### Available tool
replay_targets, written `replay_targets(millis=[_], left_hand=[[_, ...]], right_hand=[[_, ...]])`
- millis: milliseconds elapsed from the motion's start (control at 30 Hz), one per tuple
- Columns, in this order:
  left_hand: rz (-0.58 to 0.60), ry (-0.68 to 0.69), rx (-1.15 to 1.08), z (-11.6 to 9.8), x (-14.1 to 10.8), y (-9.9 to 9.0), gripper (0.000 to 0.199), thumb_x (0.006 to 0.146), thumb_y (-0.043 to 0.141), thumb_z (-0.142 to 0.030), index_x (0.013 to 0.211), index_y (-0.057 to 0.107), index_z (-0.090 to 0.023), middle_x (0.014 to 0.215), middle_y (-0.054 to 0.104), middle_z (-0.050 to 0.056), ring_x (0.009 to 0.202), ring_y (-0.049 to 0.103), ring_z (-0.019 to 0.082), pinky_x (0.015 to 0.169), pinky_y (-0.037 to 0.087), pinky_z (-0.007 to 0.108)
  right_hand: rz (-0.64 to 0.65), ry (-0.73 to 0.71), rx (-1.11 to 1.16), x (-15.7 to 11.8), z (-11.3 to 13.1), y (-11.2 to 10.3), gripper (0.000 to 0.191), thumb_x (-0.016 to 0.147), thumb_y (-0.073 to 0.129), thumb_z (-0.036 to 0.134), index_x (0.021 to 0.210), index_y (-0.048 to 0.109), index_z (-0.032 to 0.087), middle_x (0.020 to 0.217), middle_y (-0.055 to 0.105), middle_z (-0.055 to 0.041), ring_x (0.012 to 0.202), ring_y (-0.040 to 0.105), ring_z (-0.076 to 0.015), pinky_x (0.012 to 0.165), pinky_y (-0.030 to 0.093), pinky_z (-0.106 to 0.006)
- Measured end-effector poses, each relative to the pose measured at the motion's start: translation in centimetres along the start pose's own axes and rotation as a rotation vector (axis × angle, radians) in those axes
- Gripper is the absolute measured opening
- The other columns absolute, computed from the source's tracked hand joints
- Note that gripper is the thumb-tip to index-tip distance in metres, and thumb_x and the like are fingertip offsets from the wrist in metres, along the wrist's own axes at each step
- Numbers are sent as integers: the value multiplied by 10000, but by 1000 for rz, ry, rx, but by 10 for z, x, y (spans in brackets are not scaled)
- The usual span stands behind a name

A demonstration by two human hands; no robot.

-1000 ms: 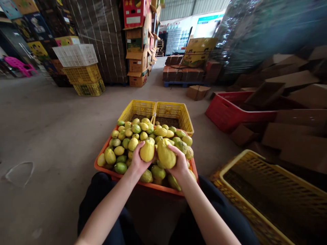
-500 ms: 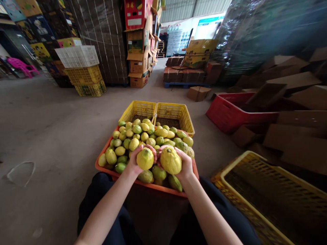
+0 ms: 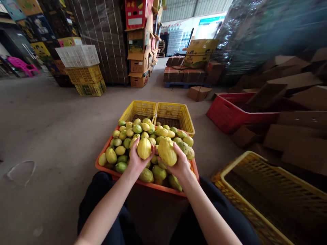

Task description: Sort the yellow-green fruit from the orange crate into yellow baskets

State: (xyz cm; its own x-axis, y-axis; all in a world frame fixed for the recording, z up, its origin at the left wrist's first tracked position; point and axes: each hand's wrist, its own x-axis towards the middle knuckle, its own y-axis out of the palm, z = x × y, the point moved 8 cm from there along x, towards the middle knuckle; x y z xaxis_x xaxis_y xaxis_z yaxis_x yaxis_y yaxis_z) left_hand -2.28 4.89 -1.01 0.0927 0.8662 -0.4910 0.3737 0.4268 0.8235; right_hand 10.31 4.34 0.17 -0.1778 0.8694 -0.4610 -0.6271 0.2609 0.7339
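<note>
Over an orange crate [image 3: 104, 151] heaped with yellow and green fruits [image 3: 111, 156], both hands are raised side by side. My left hand [image 3: 136, 159] is wrapped round a yellow fruit [image 3: 144, 148]. A larger, lumpy yellow fruit [image 3: 167, 152] is in my right hand [image 3: 181, 162], its fingers partly hidden beneath it. The two held fruits are close together but apart. Green fruits lie in the crate just below the hands.
Two yellow crates [image 3: 187, 119] stand behind the orange one. At the right are a large yellow crate [image 3: 245, 157], a red crate [image 3: 222, 115] and loose cardboard [image 3: 293, 136]. Stacked crates [image 3: 85, 75] and boxes [image 3: 138, 64] stand farther back.
Both held fruits have been turned in the hands, so their sides now face the camera. The hands have shifted slightly up and away from the body.
</note>
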Motion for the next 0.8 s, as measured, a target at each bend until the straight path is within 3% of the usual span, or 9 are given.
replay_targets(millis=[167, 300, 433, 600, 800], left_hand=[[15, 21, 14, -3, 0, 0, 324, 1041, 539, -405, 802, 607, -198, 709, 629, 36, 661, 625, 149, 656, 565, 255], [50, -29, 38, 0, 1, 2, 404, 1038, 499, -474, 779, 626, -190, 665, 606, 43, 590, 595, 154, 541, 512, 259], [22, -65, -43, 2, 4, 2, 350, 1070, 465, -435, 988, 687, -176, 789, 690, 57, 589, 622, 141, 505, 508, 229], [33, -125, -41, 4, 7, 5, 384, 1082, 398, -260, 1392, 610, -182, 1021, 755, 110, 813, 750, 210, 640, 630, 297], [-2, -40, -84, -5, 10, -3, 391, 1060, 524, -427, 1345, 640, -186, 933, 723, 78, 754, 716, 187, 639, 645, 285]], right_hand=[[-3, 25, 23, 1, -2, -1, 204, 800, 770, 342, 928, 657, 230, 701, 752, -21, 546, 720, -241, 434, 570, -315], [-84, 50, 84, 3, -3, -4, 205, 919, 651, 438, 884, 673, 237, 660, 739, -48, 544, 699, -228, 481, 586, -312], [-78, 19, 74, 12, 0, -7, 223, 979, 589, 431, 914, 687, 242, 696, 750, -47, 558, 704, -216, 484, 583, -294], [-120, -6, 20, 16, 4, -20, 178, 932, 679, 380, 1040, 677, 238, 765, 773, -37, 596, 737, -249, 559, 646, -390], [-207, -8, 74, 2, 8, -23, 141, 845, 752, 356, 933, 662, 292, 702, 743, 19, 567, 700, -216, 636, 689, -432]])
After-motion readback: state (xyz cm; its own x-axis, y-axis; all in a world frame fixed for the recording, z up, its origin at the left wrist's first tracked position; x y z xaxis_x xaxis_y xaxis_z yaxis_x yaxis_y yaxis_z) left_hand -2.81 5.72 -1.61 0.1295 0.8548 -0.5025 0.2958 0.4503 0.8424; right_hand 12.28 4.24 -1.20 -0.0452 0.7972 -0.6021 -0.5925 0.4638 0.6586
